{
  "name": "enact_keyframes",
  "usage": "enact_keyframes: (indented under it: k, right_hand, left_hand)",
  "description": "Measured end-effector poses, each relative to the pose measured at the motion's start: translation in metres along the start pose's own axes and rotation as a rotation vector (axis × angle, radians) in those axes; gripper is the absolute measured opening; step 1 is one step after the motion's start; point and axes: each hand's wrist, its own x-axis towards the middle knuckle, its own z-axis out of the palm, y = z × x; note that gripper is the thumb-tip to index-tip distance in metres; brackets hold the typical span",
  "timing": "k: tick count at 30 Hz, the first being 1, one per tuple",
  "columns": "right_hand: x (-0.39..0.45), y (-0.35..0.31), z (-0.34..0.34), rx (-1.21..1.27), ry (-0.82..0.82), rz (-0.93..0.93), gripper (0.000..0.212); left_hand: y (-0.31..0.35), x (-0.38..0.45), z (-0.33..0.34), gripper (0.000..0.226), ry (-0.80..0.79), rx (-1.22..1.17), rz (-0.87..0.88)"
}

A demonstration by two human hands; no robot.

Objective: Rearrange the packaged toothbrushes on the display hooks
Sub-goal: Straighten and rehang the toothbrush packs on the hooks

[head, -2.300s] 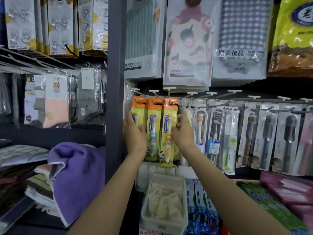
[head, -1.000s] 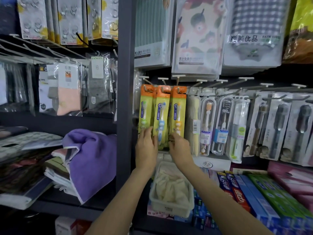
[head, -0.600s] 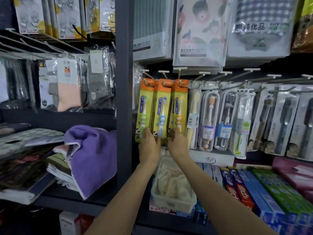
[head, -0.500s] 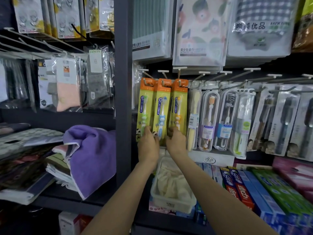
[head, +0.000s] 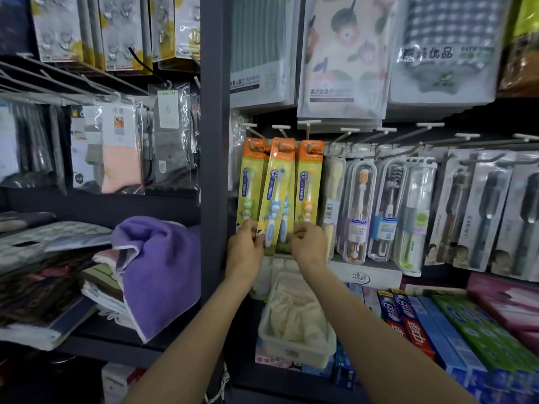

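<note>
Three yellow-and-orange children's toothbrush packs hang side by side on white display hooks (head: 280, 128). The left pack (head: 248, 182) holds a green brush, the right pack (head: 308, 182) a yellow one. The middle pack (head: 275, 193), with a blue brush, is tilted, its bottom swung to the left, and a second blue-brush pack shows behind it. My left hand (head: 244, 252) pinches the middle pack's bottom left corner. My right hand (head: 309, 246) pinches its bottom right edge. Clear-cased toothbrushes (head: 360, 211) hang further right.
A dark upright post (head: 211, 141) stands just left of the packs. A purple towel (head: 157, 266) lies on the left shelf. A white bin (head: 294, 322) of cloths sits under my hands. Toothpaste boxes (head: 408, 322) fill the lower right. Towel packs (head: 341, 53) hang above.
Both hands slid from the packs' middles down to their bottom edges. The middle pack went from hanging straight to tilted, its bottom swung left.
</note>
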Motion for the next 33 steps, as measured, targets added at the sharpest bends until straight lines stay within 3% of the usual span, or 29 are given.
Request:
enact_keyframes:
  k: [8, 11, 14, 17, 19, 26, 29, 33]
  right_hand:
    - [-0.005, 0.003, -0.006, 0.116, -0.085, 0.071, 0.006]
    - [-0.005, -0.002, -0.013, 0.174, -0.194, 0.116, 0.025]
    - [-0.002, -0.003, -0.016, 0.154, -0.223, 0.139, 0.025]
    - [-0.004, -0.003, -0.017, 0.063, -0.239, 0.118, 0.008]
    - [-0.007, -0.001, -0.020, -0.079, -0.252, 0.039, 0.020]
    - [-0.019, -0.011, -0.035, -0.289, 0.096, -0.376, 0.030]
    - [-0.016, -0.015, -0.032, -0.282, 0.170, -0.384, 0.040]
    - [-0.012, -0.019, -0.028, -0.194, 0.156, -0.308, 0.050]
  left_hand:
    - [0.003, 0.000, -0.001, 0.016, -0.074, -0.045, -0.102]
    - [0.006, 0.000, 0.000, 0.018, -0.061, -0.080, -0.136]
    - [0.008, 0.001, 0.005, 0.022, -0.031, -0.077, -0.121]
    - [0.008, -0.001, 0.010, 0.023, -0.018, -0.038, -0.101]
    - [0.008, -0.005, 0.011, 0.022, -0.006, 0.014, -0.077]
    - [0.014, -0.009, 0.005, 0.033, 0.274, 0.112, 0.178]
    - [0.026, -0.002, 0.001, 0.041, 0.324, 0.045, 0.152]
    - [0.026, 0.011, 0.002, 0.057, 0.273, 0.057, 0.100]
